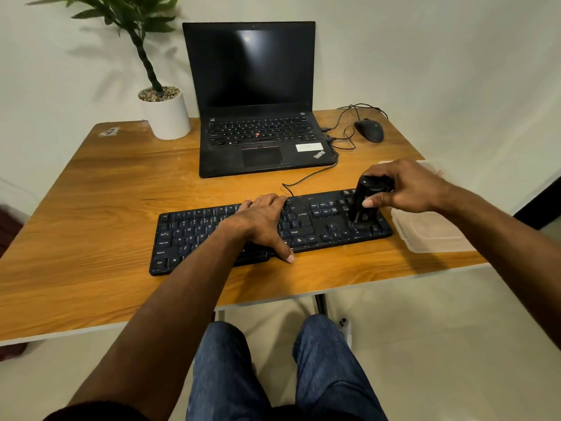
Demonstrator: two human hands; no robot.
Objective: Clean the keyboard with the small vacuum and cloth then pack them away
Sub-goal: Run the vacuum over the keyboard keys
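A black corded keyboard [306, 221] lies across the front of the wooden table [100, 214]. My left hand [262, 221] rests flat on its middle keys, fingers spread, thumb over the front edge. My right hand [403, 186] grips a small black vacuum [362, 202], held upright with its lower end on the number pad at the keyboard's right end. No cloth is visible.
An open black laptop [258, 98] stands behind the keyboard. A potted plant [165, 112] is at the back left, a corded mouse [369, 130] at the back right. A translucent plastic container with lid [431, 232] sits at the table's right edge, beside the keyboard.
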